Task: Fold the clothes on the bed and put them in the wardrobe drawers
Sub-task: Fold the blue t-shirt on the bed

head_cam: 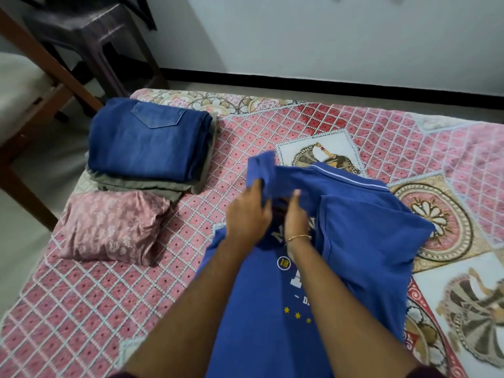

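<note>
The blue cotton polo shirt with printed lettering (341, 241) lies on the pink quilted bed (95, 296), its long axis running straight away from the person, collar farthest. The left hand (249, 211) pinches a lifted sleeve at the upper left, while the right hand (297, 214) rests beside it, fingers loosely curled into the fabric. Folded blue jeans (147, 137) atop an olive garment (141, 184) and a pink floral bundle (109, 227) sit well apart to the left, not obstructing.
</note>
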The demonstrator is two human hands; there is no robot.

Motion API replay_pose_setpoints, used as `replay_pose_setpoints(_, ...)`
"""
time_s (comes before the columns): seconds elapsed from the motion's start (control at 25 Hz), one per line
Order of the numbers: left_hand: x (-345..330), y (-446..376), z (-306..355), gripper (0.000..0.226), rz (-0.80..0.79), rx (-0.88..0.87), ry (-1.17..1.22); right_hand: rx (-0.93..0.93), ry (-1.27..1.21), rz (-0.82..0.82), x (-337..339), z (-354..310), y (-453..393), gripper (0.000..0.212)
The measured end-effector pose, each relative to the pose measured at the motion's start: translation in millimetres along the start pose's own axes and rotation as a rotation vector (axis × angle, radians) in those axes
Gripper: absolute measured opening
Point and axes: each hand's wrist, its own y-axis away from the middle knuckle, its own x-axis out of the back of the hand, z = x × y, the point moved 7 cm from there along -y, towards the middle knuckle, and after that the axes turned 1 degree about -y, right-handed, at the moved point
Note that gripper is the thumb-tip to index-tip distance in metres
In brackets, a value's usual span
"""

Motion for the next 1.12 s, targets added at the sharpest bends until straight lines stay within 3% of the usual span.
replay_pose_setpoints(0.08, -31, 36, 33, 0.037, -0.191, -0.234, 0.059, -0.144, -0.674, -0.026, 27, 0, -8, 0.067)
replay_pose_setpoints(0.12, -48, 49, 38, 0.039, -0.289, -0.305, 0.057, -0.147, -0.757, -0.054, 42, 0, -13, 0.069)
replay_pose_setpoints(0.24, -83, 79, 50, 0.043, -0.431, -0.505, 0.027, -0.100, -0.436, -0.094, 81, 8, -12, 0.050)
replay_pose_setpoints(0.28, -90, 84, 49, 0.050, -0.478, -0.501, 0.053, -0.053, -0.280, -0.085, 90, 11, -10, 0.039)
replay_pose_setpoints(0.36, -97, 87, 49, 0.066, -0.529, -0.481, 0.147, 0.075, -0.031, -0.035, 104, 13, -8, 0.038)
replay_pose_setpoints(0.44, -90, 82, 50, 0.064, -0.507, -0.430, 0.298, 0.169, 0.026, 0.023, 113, 13, -5, 0.035)
replay_pose_setpoints(0.6, -80, 50, 53, 0.035, -0.151, -0.472, 0.103, 0.171, -0.003, 0.055, 128, 19, -9, 0.023)
replay_pose_setpoints(0.64, -86, 41, 51, 0.037, -0.151, -0.445, 0.048, 0.143, 0.026, 0.013, 127, 22, -7, 0.021)
replay_pose_setpoints(0.76, -119, 35, 34, 0.090, -0.479, -0.319, -0.042, -0.003, 0.160, -0.166, 121, 39, 1, 0.063)
replay_pose_setpoints(0.84, -128, 44, 25, 0.114, -0.559, -0.285, 0.013, -0.029, 0.120, -0.146, 120, 38, 5, 0.067)
replay_pose_setpoints(1.0, -119, 48, 19, 0.103, -0.345, 0.011, 0.512, 0.082, -0.084, -0.161, 105, -8, 13, 0.042)
replay_pose_setpoints(1.08, -115, 46, 31, 0.104, -0.249, 0.100, 0.580, 0.136, -0.180, -0.144, 108, -28, 11, 0.038)
replay_pose_setpoints(1.12, -112, 45, 42, 0.105, -0.243, 0.074, 0.498, 0.122, -0.244, -0.075, 118, -29, 6, 0.036)
